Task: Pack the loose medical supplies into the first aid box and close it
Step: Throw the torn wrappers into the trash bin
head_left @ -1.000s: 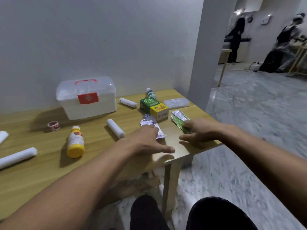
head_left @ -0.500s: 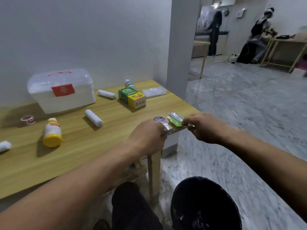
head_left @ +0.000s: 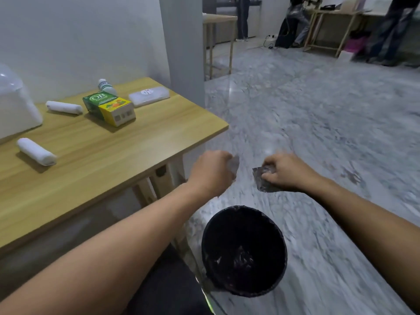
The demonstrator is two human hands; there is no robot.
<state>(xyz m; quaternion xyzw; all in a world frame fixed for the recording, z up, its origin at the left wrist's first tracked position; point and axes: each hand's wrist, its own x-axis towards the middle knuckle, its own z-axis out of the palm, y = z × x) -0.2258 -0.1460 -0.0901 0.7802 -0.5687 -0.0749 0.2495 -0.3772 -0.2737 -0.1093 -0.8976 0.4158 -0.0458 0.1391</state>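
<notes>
My left hand (head_left: 212, 172) is closed on a blurred silver foil wrapper (head_left: 235, 165), off the table's right edge. My right hand (head_left: 285, 172) grips a crumpled foil and green wrapper (head_left: 261, 184). Both hands hover above a black bin (head_left: 244, 251) on the floor. On the wooden table (head_left: 113, 155) lie two white bandage rolls (head_left: 36, 152) (head_left: 64, 107), a green and yellow box (head_left: 109, 108), a small white bottle (head_left: 105, 85) and a flat clear pack (head_left: 148, 96). The white first aid box (head_left: 13, 105) is cut off at the left edge, lid closed.
A grey pillar (head_left: 181, 46) stands behind the table's far corner. Marble floor spreads to the right. Other wooden tables (head_left: 219, 21) and several people stand in the far room. My dark-trousered legs (head_left: 168, 287) are beside the bin.
Both hands lifted the wrappers off the table's corner and carried them right, over the black bin. The view swung right, pushing the first aid box and yellow bottle out of frame.
</notes>
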